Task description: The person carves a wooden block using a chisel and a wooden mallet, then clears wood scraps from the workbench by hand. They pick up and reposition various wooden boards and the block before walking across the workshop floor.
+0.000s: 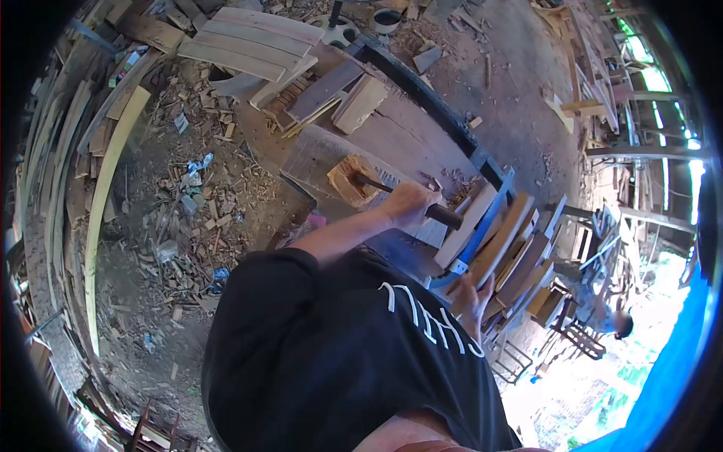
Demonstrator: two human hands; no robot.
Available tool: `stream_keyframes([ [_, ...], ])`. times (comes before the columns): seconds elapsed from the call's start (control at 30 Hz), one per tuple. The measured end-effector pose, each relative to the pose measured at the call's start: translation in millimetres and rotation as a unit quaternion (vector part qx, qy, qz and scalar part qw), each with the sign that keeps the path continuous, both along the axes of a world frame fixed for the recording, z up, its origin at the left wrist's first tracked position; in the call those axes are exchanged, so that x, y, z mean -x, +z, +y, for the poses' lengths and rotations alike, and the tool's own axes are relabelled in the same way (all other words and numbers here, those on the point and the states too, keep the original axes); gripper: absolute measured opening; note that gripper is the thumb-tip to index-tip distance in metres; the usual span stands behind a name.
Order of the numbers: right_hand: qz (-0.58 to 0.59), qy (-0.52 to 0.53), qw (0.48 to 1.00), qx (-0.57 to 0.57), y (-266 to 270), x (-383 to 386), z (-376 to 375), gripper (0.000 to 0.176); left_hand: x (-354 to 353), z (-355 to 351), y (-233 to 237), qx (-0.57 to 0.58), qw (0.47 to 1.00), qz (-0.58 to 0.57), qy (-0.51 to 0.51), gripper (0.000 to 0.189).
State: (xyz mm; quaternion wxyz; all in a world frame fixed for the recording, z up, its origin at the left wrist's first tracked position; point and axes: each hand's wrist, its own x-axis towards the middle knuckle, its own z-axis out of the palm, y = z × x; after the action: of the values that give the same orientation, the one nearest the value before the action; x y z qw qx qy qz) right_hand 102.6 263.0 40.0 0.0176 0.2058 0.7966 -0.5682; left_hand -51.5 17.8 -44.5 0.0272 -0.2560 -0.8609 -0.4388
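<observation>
My left hand is closed around a long, thin tool with a dark, thick end. The tool's narrow part points at a hollow in a rough wooden block, which lies on a grey plank surface. Its tip is too small to make out. On the right, my right hand is at the lower end of a light wooden board, its fingers against the board's end. That board leans with several others in a stack.
Curved planks and a dark board lie beyond the block. A long dark beam runs beside the work surface. Wood scraps and litter cover the ground on the left. Another person is at the far right.
</observation>
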Motion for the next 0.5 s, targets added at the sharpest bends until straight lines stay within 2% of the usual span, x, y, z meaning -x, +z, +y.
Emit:
stream_keyframes([
  [0.03, 0.01, -0.031, 0.999, 0.04, 8.7, 2.5, -1.3, 0.043, -3.8, -0.3, 2.2, -0.014, 1.0, 0.007, -0.007, 0.025],
  [0.1, 0.057, -0.04, 0.996, -0.049, -24.7, 2.7, 35.1, 0.046, -6.1, 3.3, 3.9, -0.015, 0.999, 0.025, -0.014, 0.027],
  [0.17, -0.009, -0.05, 0.978, -0.202, -43.4, 0.0, 66.0, 0.052, -7.4, 7.9, 10.5, -0.001, 0.999, 0.045, -0.018, 0.027],
  [0.3, -0.093, -0.089, 0.936, -0.329, -67.9, 9.5, 100.0, 0.056, -16.5, 17.3, 35.0, 0.017, 0.997, 0.066, -0.038, 0.026],
  [0.37, -0.119, -0.116, 0.937, -0.308, -73.9, 21.5, 113.4, 0.063, -20.5, 23.4, 43.3, 0.025, 0.998, 0.052, -0.008, 0.025],
  [0.43, -0.046, -0.114, 0.916, -0.382, -89.8, 31.0, 127.6, 0.069, -24.3, 28.8, 40.1, 0.041, 0.997, 0.064, -0.013, 0.025],
  [0.5, -0.076, -0.138, 0.915, -0.37, -89.7, 40.2, 137.5, 0.074, -28.0, 30.6, 37.8, 0.056, 0.995, 0.076, -0.019, 0.025],
])
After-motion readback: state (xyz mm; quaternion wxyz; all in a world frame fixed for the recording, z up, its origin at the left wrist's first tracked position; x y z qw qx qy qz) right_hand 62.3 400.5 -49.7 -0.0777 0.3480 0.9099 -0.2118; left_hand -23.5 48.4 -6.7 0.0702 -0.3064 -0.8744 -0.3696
